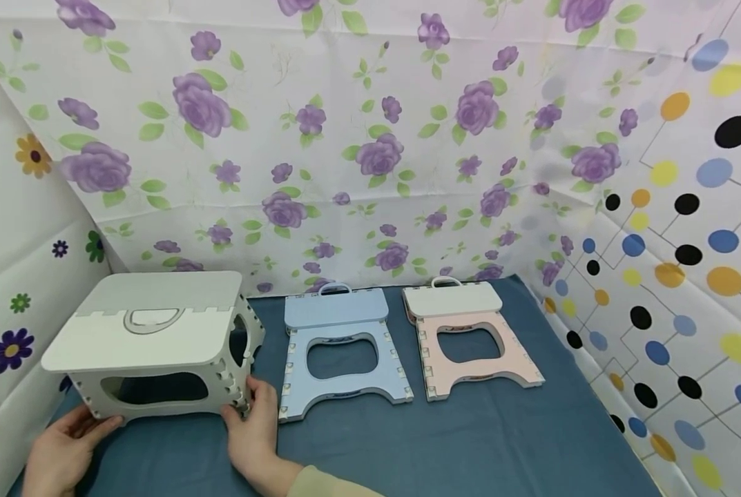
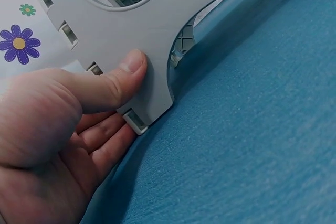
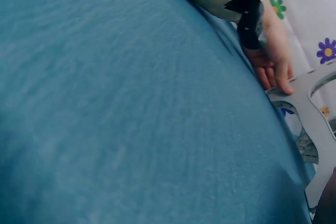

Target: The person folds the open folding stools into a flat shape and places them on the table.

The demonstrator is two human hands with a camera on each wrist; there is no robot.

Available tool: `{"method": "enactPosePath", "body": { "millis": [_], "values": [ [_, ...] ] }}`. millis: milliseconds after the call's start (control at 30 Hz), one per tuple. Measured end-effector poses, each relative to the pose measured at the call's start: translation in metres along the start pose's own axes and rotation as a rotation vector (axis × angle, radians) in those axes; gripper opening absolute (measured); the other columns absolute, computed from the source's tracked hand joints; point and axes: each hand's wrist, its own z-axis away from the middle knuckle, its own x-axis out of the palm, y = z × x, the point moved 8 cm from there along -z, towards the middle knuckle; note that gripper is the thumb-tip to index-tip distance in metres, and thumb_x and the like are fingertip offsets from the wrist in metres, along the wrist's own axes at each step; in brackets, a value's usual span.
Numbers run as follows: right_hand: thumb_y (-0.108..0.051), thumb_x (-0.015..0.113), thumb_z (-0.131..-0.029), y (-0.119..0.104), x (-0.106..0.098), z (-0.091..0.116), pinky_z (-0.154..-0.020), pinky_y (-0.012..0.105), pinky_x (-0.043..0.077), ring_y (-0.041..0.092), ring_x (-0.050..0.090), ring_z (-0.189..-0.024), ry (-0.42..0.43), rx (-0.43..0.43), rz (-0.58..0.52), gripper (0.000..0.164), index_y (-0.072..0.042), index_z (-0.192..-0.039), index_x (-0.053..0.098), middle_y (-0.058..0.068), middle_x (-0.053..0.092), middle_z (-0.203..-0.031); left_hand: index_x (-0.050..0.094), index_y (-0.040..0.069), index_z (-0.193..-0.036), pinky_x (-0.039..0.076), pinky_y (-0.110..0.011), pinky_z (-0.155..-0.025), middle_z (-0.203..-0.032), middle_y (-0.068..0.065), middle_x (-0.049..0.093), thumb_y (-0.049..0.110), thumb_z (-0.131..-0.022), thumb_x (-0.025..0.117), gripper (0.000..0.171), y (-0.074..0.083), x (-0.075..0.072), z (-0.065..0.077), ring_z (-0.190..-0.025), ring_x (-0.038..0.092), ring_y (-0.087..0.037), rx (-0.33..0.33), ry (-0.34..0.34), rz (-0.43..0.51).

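An unfolded grey-and-white folding step stool [image 1: 140,352] stands upright at the left of the cloth, its handle folded into the top. At its front left foot, my left hand [image 1: 59,452] pinches the leg panel; in the left wrist view the thumb [image 2: 123,80] lies on the outer face and the fingers reach behind the edge. My right hand [image 1: 255,431] holds the front right leg near its base, thumb in front and fingers round the side. The right wrist view shows mostly cloth, with the left hand [image 3: 270,69] on the stool's far corner.
A blue folding stool [image 1: 335,314] lies folded flat right of the standing one. Beside it lies a folded pink stool [image 1: 516,352] with a white top. Blue cloth [image 1: 469,442] covers the table. Patterned sheets [image 1: 345,103] hang at the back and both sides.
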Motion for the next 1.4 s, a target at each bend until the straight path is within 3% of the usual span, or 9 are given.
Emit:
{"method": "enactPosePath", "body": {
  "millis": [67, 133, 267, 367, 500, 733, 1033, 1200, 1400],
  "values": [
    [-0.006, 0.077, -0.099, 0.0, 0.001, 0.0, -0.111, 0.03, 0.047, 0.013, 0.055, -0.13, 0.01, 0.004, -0.004, 0.045, -0.02, -0.138, 0.057, -0.009, 0.046, -0.133, 0.047, -0.009, -0.155, 0.058, -0.037, -0.07, -0.148, -0.038, 0.052, 0.017, -0.103, 0.077, 0.066, 0.0, -0.002, -0.001, -0.114, 0.066, -0.046, -0.002, 0.0, -0.002],
    [-0.007, 0.078, -0.099, 0.001, 0.002, 0.0, -0.11, 0.029, 0.048, 0.013, 0.056, -0.129, 0.019, 0.013, -0.005, 0.045, -0.021, -0.137, 0.058, -0.009, 0.046, -0.132, 0.048, -0.008, -0.155, 0.056, -0.03, -0.062, -0.147, -0.037, 0.054, 0.017, -0.102, 0.077, 0.065, 0.001, -0.004, -0.002, -0.095, 0.071, -0.029, -0.004, 0.003, -0.006],
    [-0.007, 0.079, -0.098, 0.001, 0.003, -0.001, -0.108, 0.029, 0.049, 0.013, 0.058, -0.126, 0.022, 0.017, -0.015, 0.046, -0.022, -0.136, 0.058, -0.008, 0.046, -0.13, 0.054, -0.007, -0.152, 0.05, -0.023, -0.055, -0.137, -0.035, 0.063, 0.017, -0.102, 0.077, 0.059, 0.003, -0.008, 0.0, -0.083, 0.061, -0.011, 0.006, 0.032, -0.019],
    [-0.007, 0.081, -0.096, 0.001, 0.005, -0.001, -0.108, 0.029, 0.049, 0.012, 0.058, -0.124, 0.026, 0.012, -0.029, 0.047, -0.022, -0.135, 0.059, -0.008, 0.046, -0.129, 0.057, -0.007, -0.148, 0.047, -0.021, -0.054, -0.125, -0.034, 0.069, 0.018, -0.103, 0.076, 0.055, 0.006, -0.011, 0.002, -0.089, 0.062, -0.021, 0.023, 0.059, -0.029],
    [-0.009, 0.082, -0.095, 0.002, 0.006, -0.001, -0.107, 0.029, 0.05, 0.01, 0.058, -0.121, 0.044, 0.015, -0.019, 0.046, -0.024, -0.132, 0.06, -0.009, 0.047, -0.125, 0.06, -0.007, -0.146, 0.044, -0.02, -0.053, -0.115, -0.031, 0.073, 0.018, -0.103, 0.076, 0.051, 0.007, -0.013, 0.004, -0.087, 0.062, -0.022, 0.03, 0.085, -0.041],
    [-0.015, 0.083, -0.094, 0.004, 0.004, -0.001, -0.103, 0.03, 0.052, 0.008, 0.058, -0.113, 0.077, 0.017, 0.046, 0.042, -0.026, -0.129, 0.062, -0.012, 0.049, -0.119, 0.064, -0.005, -0.143, 0.041, -0.025, -0.06, -0.122, -0.032, 0.071, 0.018, -0.101, 0.079, 0.05, 0.006, -0.012, 0.003, -0.096, 0.061, -0.03, 0.023, 0.129, -0.044],
    [-0.022, 0.083, -0.094, 0.003, -0.002, 0.0, -0.099, 0.032, 0.053, 0.007, 0.06, -0.109, 0.108, -0.027, 0.154, 0.038, -0.026, -0.127, 0.063, -0.013, 0.052, -0.116, 0.063, -0.003, -0.144, 0.043, -0.032, -0.066, -0.116, -0.027, 0.075, 0.018, -0.098, 0.082, 0.054, 0.002, -0.01, 0.0, -0.108, 0.06, -0.038, -0.007, 0.093, -0.03],
    [-0.024, 0.088, -0.089, 0.006, -0.003, -0.001, -0.097, 0.031, 0.055, 0.007, 0.061, -0.108, 0.146, -0.06, 0.171, 0.044, -0.026, -0.126, 0.065, -0.013, 0.054, -0.116, 0.061, -0.004, -0.145, 0.049, -0.047, -0.079, -0.119, -0.028, 0.074, 0.018, -0.099, 0.081, 0.055, 0.002, -0.01, -0.002, -0.121, 0.057, -0.044, -0.005, 0.071, -0.018],
    [-0.014, 0.089, -0.087, 0.007, -0.002, -0.002, -0.096, 0.027, 0.056, 0.008, 0.063, -0.106, 0.156, -0.027, 0.038, 0.039, -0.026, -0.117, 0.068, -0.013, 0.052, -0.109, 0.059, -0.007, -0.144, 0.044, -0.066, -0.099, -0.128, -0.031, 0.067, 0.018, -0.097, 0.084, 0.059, 0.0, -0.012, -0.004, -0.13, 0.052, -0.05, -0.013, 0.054, 0.01]
  ]
}}
